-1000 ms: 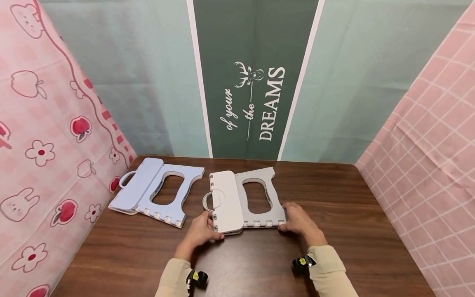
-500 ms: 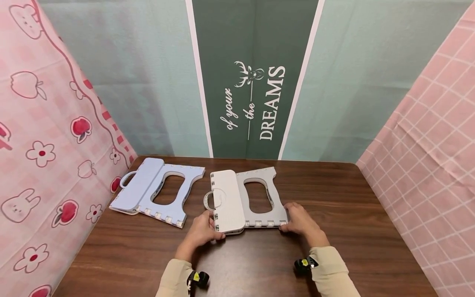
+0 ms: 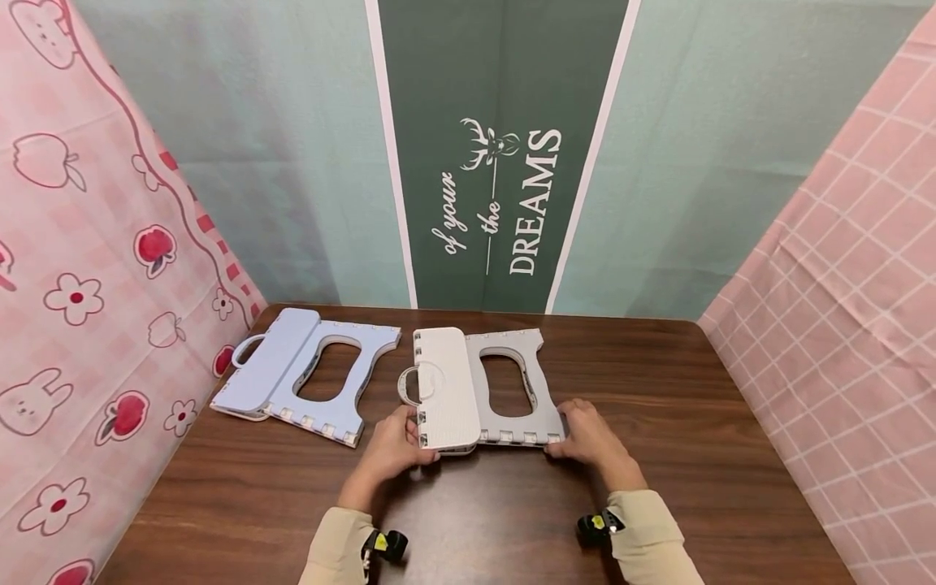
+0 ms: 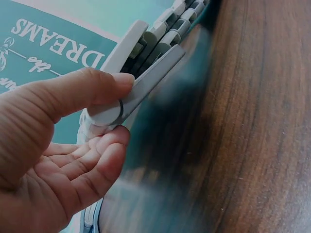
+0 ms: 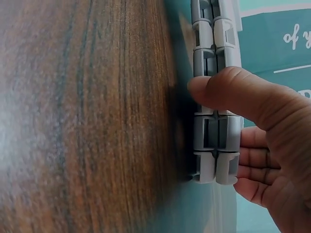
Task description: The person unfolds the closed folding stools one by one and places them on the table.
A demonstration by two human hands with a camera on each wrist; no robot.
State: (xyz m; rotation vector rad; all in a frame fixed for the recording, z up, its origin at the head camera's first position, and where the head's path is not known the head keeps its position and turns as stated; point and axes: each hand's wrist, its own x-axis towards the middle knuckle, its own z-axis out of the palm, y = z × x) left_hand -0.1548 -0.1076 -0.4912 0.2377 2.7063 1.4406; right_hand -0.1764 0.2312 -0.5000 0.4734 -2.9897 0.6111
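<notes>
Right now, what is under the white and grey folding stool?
Through the opening in this folding stool, the wooden table shows below. Whatever its solid panels cover cannot be seen.

Brown table [image 3: 658,390] — blue stool [image 3: 283,367], grey-white stool [image 3: 459,390]

folding stool [image 3: 491,425] | white-and-grey, oval cutout | folded flat | handle [image 3: 403,387] leftward | near table [image 3: 731,487] centre

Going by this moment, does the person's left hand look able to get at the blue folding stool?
Probably yes: the blue folding stool lies close beside the left hand with nothing standing between them, though that hand would likely first need to release the white-and-gray stool.
</notes>
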